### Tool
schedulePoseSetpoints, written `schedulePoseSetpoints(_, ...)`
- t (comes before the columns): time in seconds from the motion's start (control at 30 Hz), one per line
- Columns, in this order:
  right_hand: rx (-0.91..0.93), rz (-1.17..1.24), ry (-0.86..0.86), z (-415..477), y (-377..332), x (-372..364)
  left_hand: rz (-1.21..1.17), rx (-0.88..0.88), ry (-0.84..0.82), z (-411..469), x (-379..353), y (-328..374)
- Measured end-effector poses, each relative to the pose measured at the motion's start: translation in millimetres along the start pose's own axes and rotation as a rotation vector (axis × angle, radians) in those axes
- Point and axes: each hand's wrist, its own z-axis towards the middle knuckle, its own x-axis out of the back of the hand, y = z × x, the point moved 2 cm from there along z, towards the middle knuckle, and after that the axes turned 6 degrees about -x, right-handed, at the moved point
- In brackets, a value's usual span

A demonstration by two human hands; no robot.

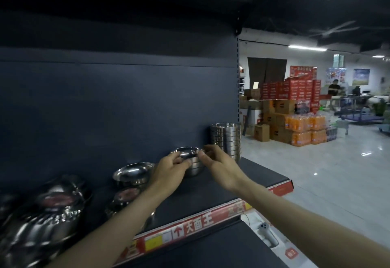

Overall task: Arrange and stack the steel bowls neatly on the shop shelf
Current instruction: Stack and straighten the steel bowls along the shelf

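A short stack of steel bowls (191, 158) stands on the dark shelf (259, 173), right of centre. My left hand (168, 168) grips its left side and my right hand (219, 164) pinches its right rim. Just behind to the right rises a tall neat stack of steel bowls (226, 139) at the shelf's end. Left of my hands sits a wide bowl on others (133, 171), with a labelled bowl (126, 196) in front of it. A blurred heap of larger bowls (48, 210) fills the far left.
The shelf's front edge carries a red price strip (196, 225). A lower shelf (211, 251) juts out below with a white packaged item (268, 234). To the right lies open shop floor with stacked boxes and orange drink packs (304, 128); a person stands far back.
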Motion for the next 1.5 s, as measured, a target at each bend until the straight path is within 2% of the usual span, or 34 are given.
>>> schedulePoseSetpoints(0.27,0.037,0.02,-0.088,-26.3,-18.6,-58.3,0.106,0.103,0.094,-36.1,54.6,-27.9)
schedulePoseSetpoints(0.5,0.029,-0.021,-0.158,-36.7,-10.6,-102.1,0.228,0.109,0.136,-61.5,89.5,-54.5)
schedulePoseSetpoints(0.87,0.025,-0.182,-0.282,-41.6,5.5,-148.1,0.046,0.195,0.137,-83.0,102.8,-114.0)
schedulePoseSetpoints(0.97,0.002,-0.225,-0.294,-37.7,10.9,-154.7,-0.004,0.185,0.048,-86.1,103.8,-119.4)
schedulePoseSetpoints(1.03,-0.007,-0.251,-0.366,-26.1,26.7,-159.8,-0.071,0.194,-0.011,-84.9,108.0,-118.6)
schedulePoseSetpoints(1.2,-0.05,-0.322,-0.471,-27.5,16.5,-156.4,-0.165,0.25,-0.065,-80.0,115.3,-133.6)
schedulePoseSetpoints(1.3,-0.036,-0.385,-0.462,-28.9,18.6,-158.6,-0.2,0.252,-0.111,-78.6,114.4,-139.4)
schedulePoseSetpoints(1.5,0.031,-0.467,-0.421,-35.3,14.5,-160.9,-0.276,0.215,-0.08,-77.0,115.1,-149.1)
